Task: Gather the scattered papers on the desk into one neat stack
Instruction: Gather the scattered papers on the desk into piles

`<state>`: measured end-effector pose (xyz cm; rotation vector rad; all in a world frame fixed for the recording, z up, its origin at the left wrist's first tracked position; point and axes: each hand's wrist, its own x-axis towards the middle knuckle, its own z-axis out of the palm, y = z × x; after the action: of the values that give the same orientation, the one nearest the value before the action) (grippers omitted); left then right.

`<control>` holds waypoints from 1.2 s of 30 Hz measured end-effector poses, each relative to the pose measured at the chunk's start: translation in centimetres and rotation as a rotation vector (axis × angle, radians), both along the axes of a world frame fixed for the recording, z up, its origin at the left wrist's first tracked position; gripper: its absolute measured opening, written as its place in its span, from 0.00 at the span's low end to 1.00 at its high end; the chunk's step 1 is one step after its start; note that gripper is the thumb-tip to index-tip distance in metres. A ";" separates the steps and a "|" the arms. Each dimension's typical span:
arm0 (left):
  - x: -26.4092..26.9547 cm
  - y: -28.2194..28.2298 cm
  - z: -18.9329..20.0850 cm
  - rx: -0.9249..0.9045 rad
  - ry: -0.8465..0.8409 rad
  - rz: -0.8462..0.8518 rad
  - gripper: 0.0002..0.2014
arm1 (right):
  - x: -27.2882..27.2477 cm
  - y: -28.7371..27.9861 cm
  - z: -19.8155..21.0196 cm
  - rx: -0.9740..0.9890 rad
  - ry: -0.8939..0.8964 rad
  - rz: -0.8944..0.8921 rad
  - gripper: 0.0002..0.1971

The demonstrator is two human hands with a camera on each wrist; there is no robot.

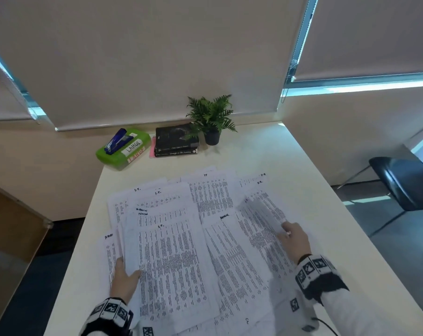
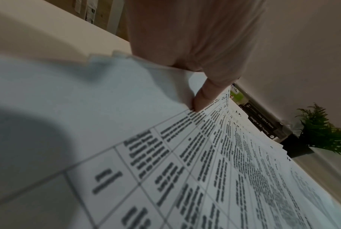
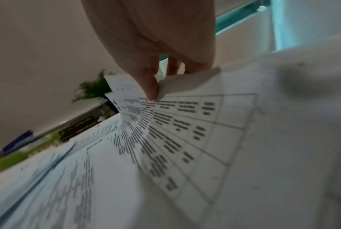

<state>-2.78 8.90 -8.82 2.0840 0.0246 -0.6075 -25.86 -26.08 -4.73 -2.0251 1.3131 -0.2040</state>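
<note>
We have the white printed paper sheets (image 1: 181,238), covered in dense black tables, fanned out across the middle of the pale cream desk (image 1: 314,190), overlapping one another from our left edge to well right of centre. Most of them lie with their long axis running away from us, towards the far wall, only slightly skewed from sheet to sheet.

Our left hand (image 1: 125,280) sits at the near left edge of the spread; in the left wrist view its thumb (image 2: 204,96) curls over the lifted border of a few sheets and pinches them. Our right hand (image 1: 294,238) is on the right flank, and its fingertips (image 3: 151,91) grip one curled sheet (image 1: 263,212) that rises off the pile and bends towards the centre.

So the bulk of the papers lies between our two hands, inward from both. We judge that the coming move is a sweep inward: the right hand carries its raised sheet leftward over the middle pile, and the left hand, nearer the thickest cluster, steadies that side. The far sheets near the black books (image 1: 176,141) lie beyond both hands.
</note>
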 end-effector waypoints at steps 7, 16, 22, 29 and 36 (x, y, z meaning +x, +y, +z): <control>0.8 1.2 0.0 -0.013 -0.007 0.008 0.30 | -1.1 -2.1 5.6 -0.138 -0.139 -0.145 0.16; 1.1 2.9 1.2 -0.068 0.007 0.081 0.28 | 0.0 -7.9 12.1 0.060 -0.556 -0.097 0.16; 0.8 2.9 1.6 -0.077 0.009 0.087 0.28 | 3.1 -4.6 4.4 0.259 -0.319 0.044 0.33; 0.9 3.1 1.1 -0.051 0.016 0.085 0.27 | 1.8 -7.3 5.4 0.198 -0.384 -0.362 0.04; 1.4 3.0 1.0 -0.035 0.017 0.068 0.26 | 2.5 -8.1 5.3 0.434 -0.598 -0.328 0.07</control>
<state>-1.41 11.88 -7.85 2.0359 0.0939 -0.5806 -23.32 -34.23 0.62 -1.2432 1.1609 -0.5721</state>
